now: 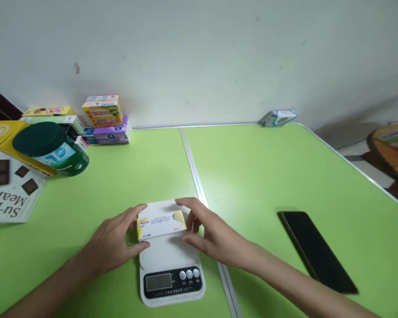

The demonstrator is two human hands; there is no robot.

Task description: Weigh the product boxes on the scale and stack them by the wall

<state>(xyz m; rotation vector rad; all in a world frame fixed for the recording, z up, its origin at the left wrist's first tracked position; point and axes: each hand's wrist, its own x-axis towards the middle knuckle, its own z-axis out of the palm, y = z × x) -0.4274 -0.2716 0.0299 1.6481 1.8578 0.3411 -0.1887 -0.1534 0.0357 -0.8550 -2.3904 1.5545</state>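
A small white and yellow box [162, 224] lies flat on the platform of a white kitchen scale [170, 254]. The scale has a dark panel with three round buttons and a grey display where no digits can be made out. My left hand [114, 240] is at the box's left end, thumb and forefinger spread apart along its near and far sides. At the right end, my right hand [214, 229] curves around the box with forefinger and thumb apart. Neither hand appears to grip the box; whether the fingertips touch it I cannot tell.
Left, a dark green canister [55, 148] stands by a white and yellow carton [11, 190]. Against the wall are an orange box [104, 112] on a purple box [111, 134]. A black phone [315, 249] lies right; a small teal item [277, 118] sits at the far edge.
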